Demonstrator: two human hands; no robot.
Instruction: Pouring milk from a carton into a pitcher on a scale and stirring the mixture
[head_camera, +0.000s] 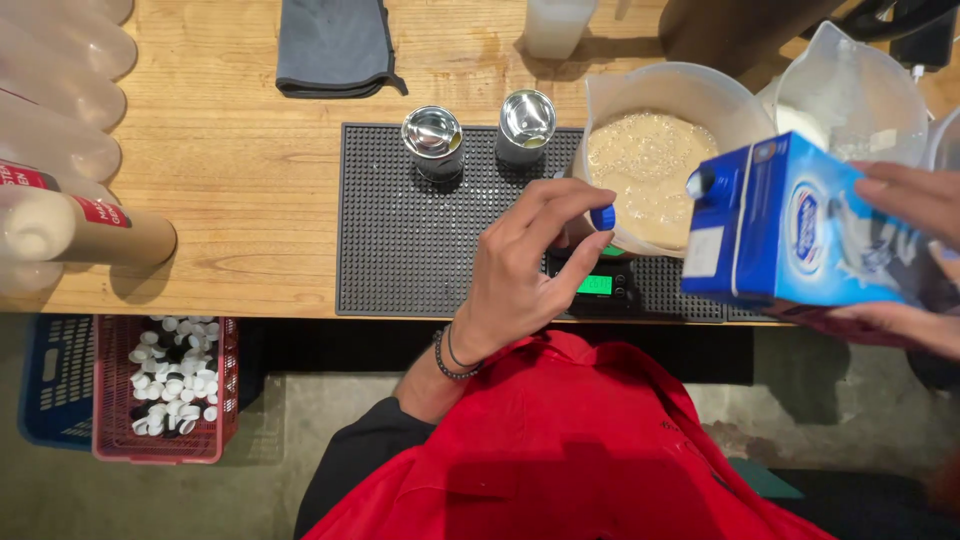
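Blue carton, held tilted at the right of the scene by the right hand, its open spout turned left toward the large clear jug of frothy beige liquid. The right fingers are wrapped round the carton's far and near faces, closed upon it. The small blue cap is pinched between thumb and fingertips of the left hand, which hovers over the jug's near-left rim and just above the pocket scale with its lit green display.

For a clean pour, in judgement, the spout should be kept above the middle of the jug and the carton tipped slowly, with the display left unobstructed so that the weight can be read; the left hand currently lies close to it.

The jug stands on the scale at the right part of the black ribbed mat. Two open metal cans sit at the mat's far edge, well apart from the hands. A second clear pitcher crowds the far right, leaving little room there; open mat lies to the left. The near edge of the bench runs just beside the scale. A grey cloth lies far left
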